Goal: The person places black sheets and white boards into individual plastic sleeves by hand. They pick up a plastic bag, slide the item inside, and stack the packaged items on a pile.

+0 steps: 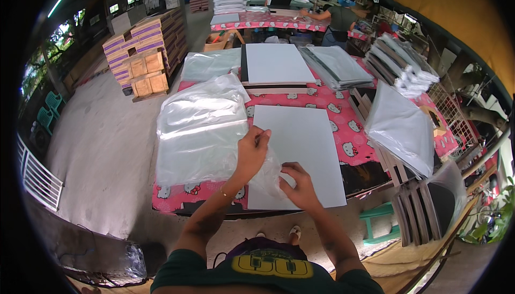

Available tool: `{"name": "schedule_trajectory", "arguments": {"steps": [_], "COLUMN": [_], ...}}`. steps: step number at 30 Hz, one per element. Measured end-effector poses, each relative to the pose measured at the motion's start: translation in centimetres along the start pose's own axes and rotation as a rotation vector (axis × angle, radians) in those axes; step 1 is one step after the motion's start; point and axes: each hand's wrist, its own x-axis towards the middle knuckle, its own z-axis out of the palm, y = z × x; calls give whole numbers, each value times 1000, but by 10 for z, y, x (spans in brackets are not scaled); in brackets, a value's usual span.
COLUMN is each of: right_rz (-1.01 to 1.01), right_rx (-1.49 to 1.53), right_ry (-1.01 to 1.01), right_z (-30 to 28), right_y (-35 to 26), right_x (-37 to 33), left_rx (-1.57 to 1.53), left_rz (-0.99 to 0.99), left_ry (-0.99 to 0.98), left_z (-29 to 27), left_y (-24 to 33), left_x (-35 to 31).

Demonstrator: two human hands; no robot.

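Note:
A large white board (pixel 300 138) lies flat on the table in front of me. Over its near left part hangs a crumpled clear plastic bag (pixel 266 179). My left hand (pixel 253 150) is closed in a pinch above the board, by the top of this plastic. On the plastic's right side my right hand (pixel 299 184) is curled, thumb and fingers closing on its edge. To the left, a pile of clear plastic bags (pixel 201 138) reaches up to my left forearm. Behind the board stands a stack of boards with a white one (pixel 279 63) on top.
A pink patterned cloth (pixel 346 128) covers the table. Wrapped boards (pixel 338 63) lie at the far right, and more wrapped panels (pixel 402 125) lean along the right edge. Boxes are stacked (pixel 145 42) on the floor at left. A person (pixel 340 20) works at a farther table.

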Motion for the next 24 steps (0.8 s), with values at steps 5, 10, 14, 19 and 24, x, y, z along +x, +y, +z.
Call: {"name": "schedule_trajectory", "arguments": {"steps": [5, 10, 14, 19, 24], "right_rz": [407, 169, 247, 547, 701], "right_rx": [-55, -43, -136, 482, 1157], "right_ry": [-278, 284, 200, 193, 273], "right_z": [12, 15, 30, 16, 9], "right_y": [-20, -38, -12, 12, 21], "right_x": [-7, -7, -19, -23, -23], "left_rx": [-4, 95, -20, -158, 115], "left_rz": [22, 77, -23, 125, 174], "left_ry": [-55, -35, -142, -5, -121], "left_z": [21, 21, 33, 31, 17], "left_y": [15, 9, 17, 19, -3], "left_x": [5, 3, -2, -18, -60]}}
